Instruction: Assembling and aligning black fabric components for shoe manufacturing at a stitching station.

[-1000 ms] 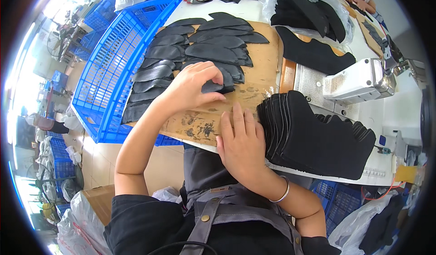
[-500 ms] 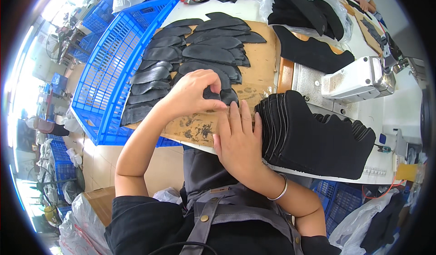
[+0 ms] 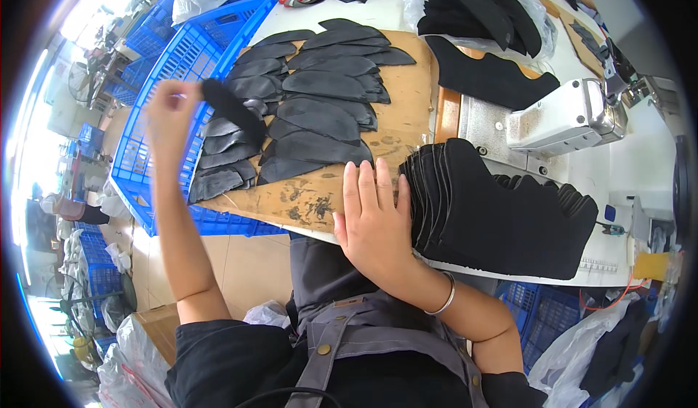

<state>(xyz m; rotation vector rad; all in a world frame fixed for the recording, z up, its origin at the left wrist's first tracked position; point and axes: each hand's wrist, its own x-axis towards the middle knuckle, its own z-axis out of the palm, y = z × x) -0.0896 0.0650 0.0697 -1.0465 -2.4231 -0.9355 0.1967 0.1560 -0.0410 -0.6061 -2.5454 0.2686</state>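
Saw pale tiled floor [image 3: 240, 263] lower left, with cardboard box [image 3: 156, 328] near the bottom. Spotted fan [image 3: 80, 81] and stacked blue crates [image 3: 94, 252] farther left. Got blown-out white glare [image 3: 22, 124] along left rim; couldn't separate windows from lamps. Noted white table [image 3: 291, 23], grey wall [image 3: 636, 19] upper right.

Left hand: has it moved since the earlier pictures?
Yes: the left hand has moved leftward, from over the brown board to where, in view, it overlaps the blue basket.

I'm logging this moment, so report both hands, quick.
Left hand: closed, blurred, pinching one end of a black piece.
Right hand: open, palm down at the board's near edge, nothing visible held.
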